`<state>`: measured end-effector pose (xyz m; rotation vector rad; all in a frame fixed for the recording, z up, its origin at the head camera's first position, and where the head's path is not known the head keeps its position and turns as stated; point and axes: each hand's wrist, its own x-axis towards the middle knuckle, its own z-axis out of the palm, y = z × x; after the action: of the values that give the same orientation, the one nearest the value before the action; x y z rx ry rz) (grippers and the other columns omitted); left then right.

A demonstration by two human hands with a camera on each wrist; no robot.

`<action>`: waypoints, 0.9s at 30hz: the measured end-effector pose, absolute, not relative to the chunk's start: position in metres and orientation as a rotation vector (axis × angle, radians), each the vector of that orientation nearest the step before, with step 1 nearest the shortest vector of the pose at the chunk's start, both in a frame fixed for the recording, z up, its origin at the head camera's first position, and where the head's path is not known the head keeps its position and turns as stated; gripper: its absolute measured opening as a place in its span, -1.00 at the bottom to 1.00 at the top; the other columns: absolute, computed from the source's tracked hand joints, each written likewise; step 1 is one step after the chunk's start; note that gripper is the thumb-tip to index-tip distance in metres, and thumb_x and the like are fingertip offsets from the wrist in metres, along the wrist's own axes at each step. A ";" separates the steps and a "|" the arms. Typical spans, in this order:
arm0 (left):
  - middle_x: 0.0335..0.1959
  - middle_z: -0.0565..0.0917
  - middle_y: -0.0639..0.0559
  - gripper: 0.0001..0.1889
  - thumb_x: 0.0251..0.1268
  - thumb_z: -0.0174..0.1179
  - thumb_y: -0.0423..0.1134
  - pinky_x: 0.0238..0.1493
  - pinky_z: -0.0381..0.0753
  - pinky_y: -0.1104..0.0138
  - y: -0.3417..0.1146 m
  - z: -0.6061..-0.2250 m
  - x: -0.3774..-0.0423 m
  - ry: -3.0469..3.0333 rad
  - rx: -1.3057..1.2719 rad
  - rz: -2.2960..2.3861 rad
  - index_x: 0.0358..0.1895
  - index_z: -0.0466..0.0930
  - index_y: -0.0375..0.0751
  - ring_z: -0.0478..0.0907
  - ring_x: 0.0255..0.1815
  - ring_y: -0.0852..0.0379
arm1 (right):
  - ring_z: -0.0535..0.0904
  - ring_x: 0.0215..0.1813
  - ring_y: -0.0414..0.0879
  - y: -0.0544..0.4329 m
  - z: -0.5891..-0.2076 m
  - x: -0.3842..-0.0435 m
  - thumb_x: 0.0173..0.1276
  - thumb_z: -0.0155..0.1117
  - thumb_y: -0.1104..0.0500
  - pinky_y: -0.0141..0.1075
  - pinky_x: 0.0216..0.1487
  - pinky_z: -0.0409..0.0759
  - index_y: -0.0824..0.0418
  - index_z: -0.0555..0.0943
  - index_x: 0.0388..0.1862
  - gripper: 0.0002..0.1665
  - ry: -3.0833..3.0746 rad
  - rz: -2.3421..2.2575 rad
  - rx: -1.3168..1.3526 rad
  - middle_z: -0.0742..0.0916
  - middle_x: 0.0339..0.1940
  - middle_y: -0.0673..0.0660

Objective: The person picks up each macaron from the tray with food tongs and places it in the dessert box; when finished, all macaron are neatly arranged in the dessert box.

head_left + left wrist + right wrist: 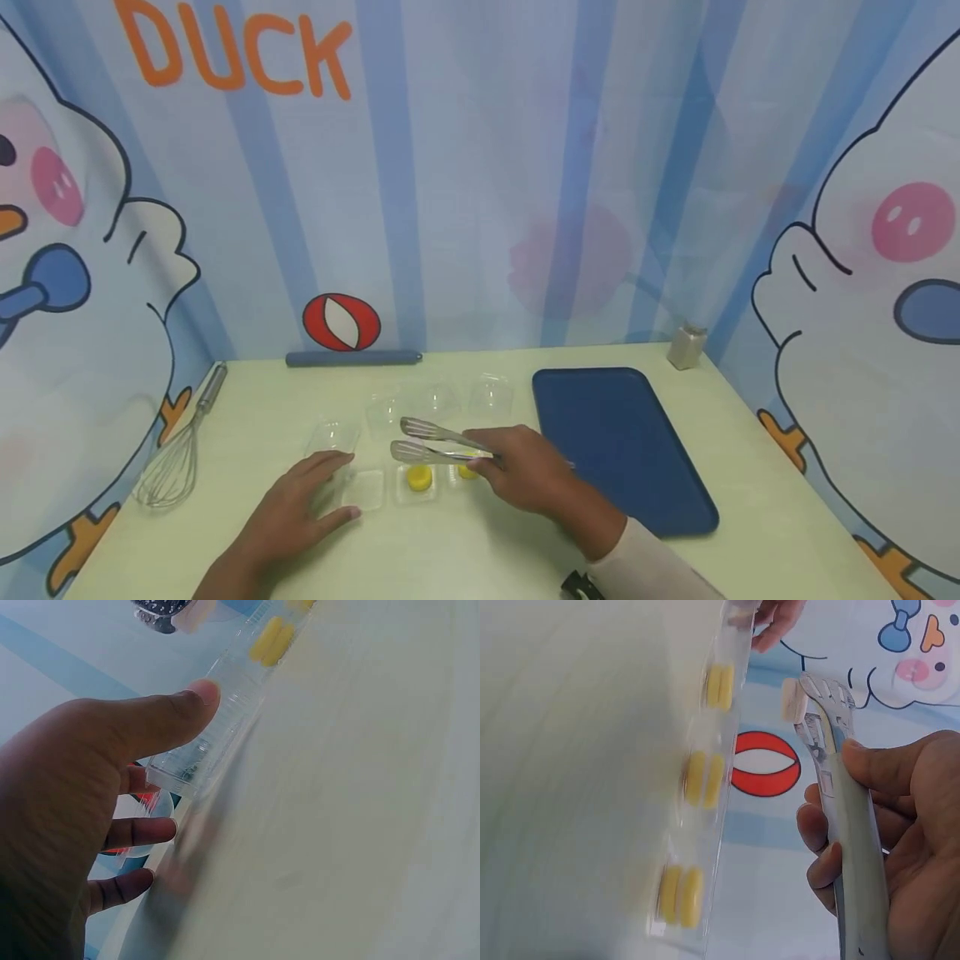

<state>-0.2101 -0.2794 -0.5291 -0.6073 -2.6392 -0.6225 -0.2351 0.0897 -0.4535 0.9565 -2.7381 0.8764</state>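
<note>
**Three yellow macarons (715, 780) in clear plastic boxes (365, 490), slotted metal tongs (438, 432) in the right hand (525, 471)**

Head view: the right hand holds the tongs over the front row of boxes, their two slotted ends parted and pointing left. One macaron shows whole in its box; another peeks out beneath the tongs. The left hand (288, 517) is at the row's left end, thumb and fingers spread wide, the end box between them. More clear plastic pieces (491, 396) stand behind. A blue tray (630, 450) lies to the right, a wire whisk (180, 458) to the left, a rolling pin (354, 358) along the back, and a metal shaker (686, 348) near the far right corner.

Left wrist view: the thumb extends across the end box, the other fingers apart; whether they press on it, I cannot tell.

Right wrist view: thumb and fingers curl round the tongs. A pale pinkish piece (793, 701) shows at the tips; whether it is gripped, I cannot tell. The macarons sit in a line, one to a box.
</note>
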 end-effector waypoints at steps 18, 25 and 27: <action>0.29 0.75 0.03 -0.23 0.13 0.67 0.09 0.27 0.74 -0.16 -0.280 -0.532 -0.212 -2.628 -0.607 -0.624 0.41 0.65 -0.08 0.73 0.32 -0.12 | 0.81 0.08 -0.21 0.043 -0.455 -0.227 0.54 0.46 0.06 -0.29 -0.03 0.71 -0.02 0.75 0.38 -0.54 -2.837 0.753 0.964 0.87 0.21 -0.03; 0.32 0.74 0.02 -0.20 0.13 0.67 0.08 0.29 0.72 -0.15 -0.281 -0.532 -0.212 -2.614 -0.617 -0.620 0.44 0.62 -0.08 0.71 0.34 -0.12 | 0.82 0.15 -0.19 0.028 -0.455 -0.224 0.53 0.47 0.02 -0.28 0.00 0.72 -0.08 0.75 0.37 -0.54 -2.874 0.713 0.934 0.87 0.21 -0.08; 0.32 0.74 0.02 -0.20 0.13 0.67 0.08 0.30 0.72 -0.16 -0.281 -0.531 -0.211 -2.617 -0.618 -0.630 0.44 0.62 -0.08 0.71 0.35 -0.13 | 0.81 0.11 -0.23 0.025 -0.455 -0.224 0.53 0.47 0.02 -0.30 -0.03 0.71 -0.10 0.75 0.36 -0.55 -2.884 0.697 0.930 0.87 0.20 -0.10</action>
<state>-0.2114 -0.2809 -0.5308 -0.6180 -2.6169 -0.6299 -0.2242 0.0248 -0.4551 0.9301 -2.8845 0.6967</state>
